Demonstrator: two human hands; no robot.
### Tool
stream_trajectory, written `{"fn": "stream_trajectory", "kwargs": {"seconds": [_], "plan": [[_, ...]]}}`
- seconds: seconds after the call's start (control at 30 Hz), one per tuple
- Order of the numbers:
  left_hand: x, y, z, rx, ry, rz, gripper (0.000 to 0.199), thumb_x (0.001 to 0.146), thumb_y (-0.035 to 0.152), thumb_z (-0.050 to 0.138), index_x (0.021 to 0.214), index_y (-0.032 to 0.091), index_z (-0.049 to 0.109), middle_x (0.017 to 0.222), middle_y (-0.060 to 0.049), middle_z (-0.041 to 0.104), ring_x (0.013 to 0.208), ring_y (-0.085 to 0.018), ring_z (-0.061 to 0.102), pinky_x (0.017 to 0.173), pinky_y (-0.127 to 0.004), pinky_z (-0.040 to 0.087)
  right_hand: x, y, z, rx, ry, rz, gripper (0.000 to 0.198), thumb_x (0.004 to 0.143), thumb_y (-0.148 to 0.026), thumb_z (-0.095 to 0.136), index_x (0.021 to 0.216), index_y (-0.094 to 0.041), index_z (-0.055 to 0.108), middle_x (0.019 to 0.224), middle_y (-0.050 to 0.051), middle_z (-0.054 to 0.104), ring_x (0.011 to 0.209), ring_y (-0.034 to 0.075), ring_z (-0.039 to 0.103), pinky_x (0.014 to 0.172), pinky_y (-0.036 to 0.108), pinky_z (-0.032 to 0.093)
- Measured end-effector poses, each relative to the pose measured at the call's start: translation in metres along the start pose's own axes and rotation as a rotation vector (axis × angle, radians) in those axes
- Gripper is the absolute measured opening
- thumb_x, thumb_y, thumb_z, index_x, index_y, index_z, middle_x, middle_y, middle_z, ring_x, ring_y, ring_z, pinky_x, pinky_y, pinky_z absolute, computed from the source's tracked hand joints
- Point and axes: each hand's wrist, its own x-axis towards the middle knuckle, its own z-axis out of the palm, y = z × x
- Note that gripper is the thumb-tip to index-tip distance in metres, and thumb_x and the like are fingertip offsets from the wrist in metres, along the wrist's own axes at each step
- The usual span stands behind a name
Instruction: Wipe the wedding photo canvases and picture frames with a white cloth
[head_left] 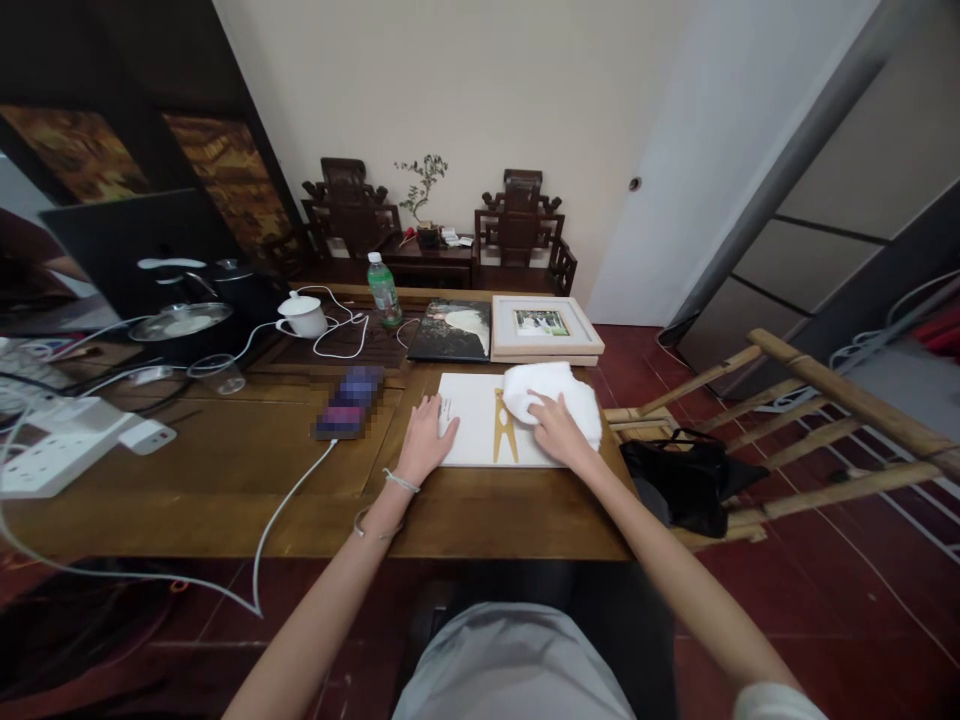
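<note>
Soft indoor light, faint shadows, stretched edges, pixelated phone (347,403)

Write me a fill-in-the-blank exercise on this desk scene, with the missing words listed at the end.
1. The white cloth is under the person's ______ hand.
2. The left hand touches a flat panel whose main colour is ______.
3. Bracelets circle the person's ______ arm.
4. In this view, the dark album lies to the ______ of the framed photo.

Missing words: right; white; left; left.
</note>
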Motion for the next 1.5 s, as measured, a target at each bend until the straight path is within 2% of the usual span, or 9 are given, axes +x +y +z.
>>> {"fn": "stream_trajectory", "kwargs": {"seconds": [0.2,0.43,0.7,0.8,0.9,1.1,1.27,1.4,1.5], "plan": [[0.004,0.001,-0.003,-0.205,0.049,-0.085,0.058,0.074,0.031,0.064,0.127,0.017,0.047,0.132,-0.016,0.053,0.128,-0.035,0.043,0.109,-0.059,0.019,-0.05,0.027,-0.003,0.051,0.059,0.018,0.04,0.061,0.001,0.035,0.092,-0.015,0.057,0.14,0.02,0.042,0.136,0.025,0.029,0.106,0.062,0.016],[0.008,0.021,-0.035,-0.834,0.021,-0.247,0.059,0.083,0.045,0.054,0.133,0.015,0.044,0.134,-0.016,0.051,0.12,-0.028,0.052,0.099,-0.041,0.043,-0.052,0.029,0.003,0.14,0.16,0.017,0.049,0.063,0.0,0.036,0.103,-0.015,0.059,0.14,0.015,0.044,0.135,0.024,0.033,0.11,0.057,0.017],[-0.005,0.112,-0.085,-0.958,0.022,-0.037,0.056,0.094,0.041,0.033,0.146,0.027,0.018,0.133,-0.008,0.05,0.124,-0.025,0.049,0.104,-0.041,0.04,-0.063,-0.029,-0.018,0.203,0.343,-0.067,0.045,0.081,-0.029,0.058,0.125,-0.019,0.053,0.136,0.014,0.049,0.127,0.028,0.044,0.106,0.048,0.035],[-0.014,0.147,-0.1,-0.919,0.034,0.069,0.058,0.093,0.048,0.035,0.146,0.032,0.017,0.145,-0.005,0.037,0.133,-0.029,0.036,0.106,-0.042,0.038,-0.067,-0.05,-0.015,0.167,0.428,-0.117,0.05,0.079,-0.029,0.062,0.126,-0.02,0.053,0.138,0.012,0.048,0.128,0.029,0.042,0.107,0.048,0.035],[-0.019,0.164,-0.107,-0.835,0.022,0.084,0.064,0.091,0.056,0.037,0.146,0.035,0.012,0.151,-0.002,0.026,0.136,-0.031,0.031,0.105,-0.042,0.04,-0.069,-0.049,-0.008,0.158,0.562,-0.012,0.04,0.08,-0.025,0.058,0.12,-0.022,0.059,0.126,0.012,0.059,0.118,0.028,0.053,0.101,0.045,0.043],[-0.033,0.136,-0.068,-1.021,-0.095,-0.027,0.06,0.087,0.045,0.051,0.141,0.035,0.027,0.153,-0.002,0.024,0.136,-0.031,0.031,0.105,-0.044,0.04,-0.07,-0.033,-0.019,0.406,0.799,0.258,0.017,0.067,-0.033,0.073,0.079,-0.021,0.071,0.082,0.009,0.072,0.081,0.028,0.066,0.085,0.043,0.052],[-0.062,0.107,-0.023,-1.197,-0.226,-0.637,0.071,0.075,0.024,0.069,0.137,0.026,0.035,0.151,-0.014,0.028,0.136,-0.03,0.032,0.106,-0.045,0.037,-0.067,-0.034,-0.038,0.987,0.835,0.411,0.025,0.067,-0.031,0.075,0.088,-0.018,0.069,0.09,0.006,0.072,0.087,0.024,0.067,0.083,0.039,0.053],[-0.077,0.106,-0.025,-1.508,-0.261,-0.611,0.046,0.078,0.024,0.067,0.122,0.023,0.053,0.136,-0.01,0.051,0.125,-0.025,0.049,0.1,-0.042,0.045,-0.065,-0.029,-0.046,1.392,0.789,0.59,0.033,0.062,-0.027,0.077,0.092,-0.017,0.066,0.09,0.005,0.072,0.08,0.023,0.069,0.073,0.035,0.056],[-0.082,0.108,-0.034,-1.565,-0.325,-0.607,0.032,0.079,0.027,0.067,0.111,0.02,0.061,0.116,-0.009,0.065,0.107,-0.026,0.062,0.085,-0.043,0.056,-0.064,-0.019,-0.048,1.521,0.567,0.675,0.032,0.064,-0.027,0.075,0.092,-0.015,0.066,0.084,0.007,0.073,0.074,0.025,0.069,0.068,0.037,0.058]]}}
